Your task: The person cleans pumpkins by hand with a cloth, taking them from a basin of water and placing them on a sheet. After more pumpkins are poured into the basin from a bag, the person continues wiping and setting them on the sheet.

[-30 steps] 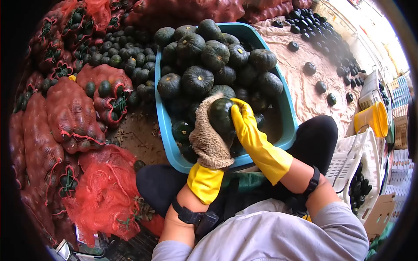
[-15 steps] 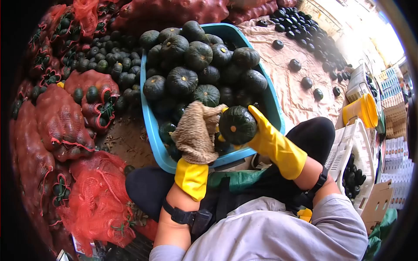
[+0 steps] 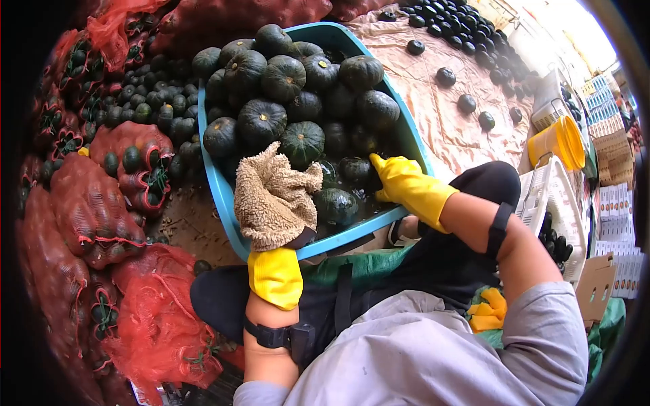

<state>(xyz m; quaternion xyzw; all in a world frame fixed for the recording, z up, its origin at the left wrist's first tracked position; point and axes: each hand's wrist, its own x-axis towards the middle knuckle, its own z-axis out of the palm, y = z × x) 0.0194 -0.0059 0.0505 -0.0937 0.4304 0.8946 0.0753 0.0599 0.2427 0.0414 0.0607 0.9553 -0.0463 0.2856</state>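
A blue tub (image 3: 319, 247) in front of me is heaped with dark green squashes (image 3: 262, 120), some low ones wet. My left hand (image 3: 274, 210) is inside a tan fluffy cloth (image 3: 269, 193) with a yellow glove cuff below it; the cloth hides its fingers. My right hand (image 3: 406, 186), in a yellow glove, reaches over the tub's right side. Its thumb and forefinger are apart, beside a dark squash (image 3: 357, 170), and I see nothing held between them. Nearer to me a wet squash (image 3: 336, 206) lies low between the hands.
Red mesh sacks (image 3: 95, 196) and small squashes (image 3: 162, 95) lie at the left. On a pinkish sheet (image 3: 433, 88) at the back right are more dark squashes. A yellow bucket (image 3: 556, 143), white crates (image 3: 542, 196) and a cardboard box (image 3: 596, 287) stand at the right.
The squash that was between my hands is no longer held up. My right hand has opened over the tub, and my left hand with the cloth has moved left, away from it.
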